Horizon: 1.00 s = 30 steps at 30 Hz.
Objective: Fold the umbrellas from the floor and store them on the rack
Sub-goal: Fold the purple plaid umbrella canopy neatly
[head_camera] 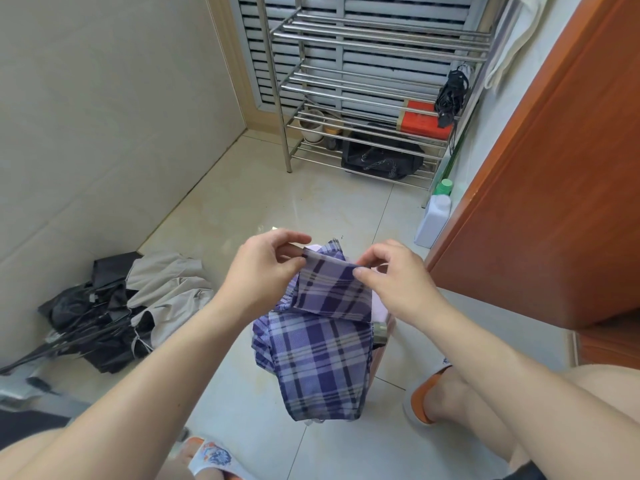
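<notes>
A purple plaid umbrella (318,355) hangs collapsed in front of me, its canopy in loose folds. My left hand (263,268) pinches the upper left edge of one fabric panel. My right hand (394,275) pinches the same panel's upper right edge. A beige and black umbrella (138,306) lies crumpled on the floor by the left wall. The steel rack (363,81) stands at the far wall, and a folded black umbrella (450,95) hangs at its right end.
The rack's lower shelves hold a red box (424,121), a black bag (381,159) and pots (313,126). A white bottle with a green cap (434,216) stands by the orange door (554,168) on the right. My sandalled feet are on the tiled floor below.
</notes>
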Available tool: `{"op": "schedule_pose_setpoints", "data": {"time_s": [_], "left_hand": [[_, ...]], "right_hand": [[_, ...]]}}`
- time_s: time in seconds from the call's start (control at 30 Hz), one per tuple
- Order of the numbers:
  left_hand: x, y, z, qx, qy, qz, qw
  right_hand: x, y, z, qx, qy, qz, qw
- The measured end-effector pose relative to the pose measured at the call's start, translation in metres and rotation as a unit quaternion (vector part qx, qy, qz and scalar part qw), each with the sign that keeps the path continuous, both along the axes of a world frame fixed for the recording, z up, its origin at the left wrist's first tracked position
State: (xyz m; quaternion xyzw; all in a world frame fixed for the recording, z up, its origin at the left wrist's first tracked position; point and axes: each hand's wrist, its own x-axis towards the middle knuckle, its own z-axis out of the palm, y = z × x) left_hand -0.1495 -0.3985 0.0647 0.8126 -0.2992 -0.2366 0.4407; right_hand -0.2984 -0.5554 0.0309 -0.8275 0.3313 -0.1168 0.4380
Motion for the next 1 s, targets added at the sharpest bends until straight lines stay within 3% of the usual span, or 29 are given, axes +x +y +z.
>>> {"op": "schedule_pose_setpoints", "data": {"time_s": [0.2, 0.37, 0.43, 0.53, 0.63, 0.77, 0.87, 1.0], "left_hand": [[0.009, 0.003, 0.006, -0.023, 0.009, 0.009, 1.000], [0.007, 0.001, 0.006, -0.036, -0.027, 0.009, 0.999], [0.005, 0.000, 0.008, -0.055, -0.060, -0.013, 0.997], [0.008, -0.002, 0.008, -0.068, -0.007, -0.095, 0.993], [0.017, -0.003, -0.005, 0.025, 0.011, -0.106, 0.994], [0.021, -0.002, -0.037, 0.168, -0.045, -0.081, 0.981], [0.028, 0.002, -0.048, 0.184, -0.092, -0.043, 0.978], [0.032, 0.008, -0.034, 0.139, -0.038, -0.002, 0.990]], "right_hand": [[-0.001, -0.005, 0.004, -0.015, 0.058, 0.064, 0.996], [-0.003, -0.007, 0.001, -0.087, 0.072, 0.047, 0.993], [-0.003, -0.011, 0.004, -0.096, 0.066, 0.045, 0.992], [-0.005, -0.016, 0.004, -0.047, 0.082, 0.038, 0.995], [-0.006, -0.021, -0.001, -0.006, 0.113, 0.026, 0.993], [-0.007, -0.024, -0.003, 0.038, 0.098, 0.011, 0.994], [-0.007, -0.024, 0.000, 0.045, 0.092, 0.019, 0.995], [-0.014, -0.021, 0.011, 0.034, 0.066, 0.109, 0.991]]}}
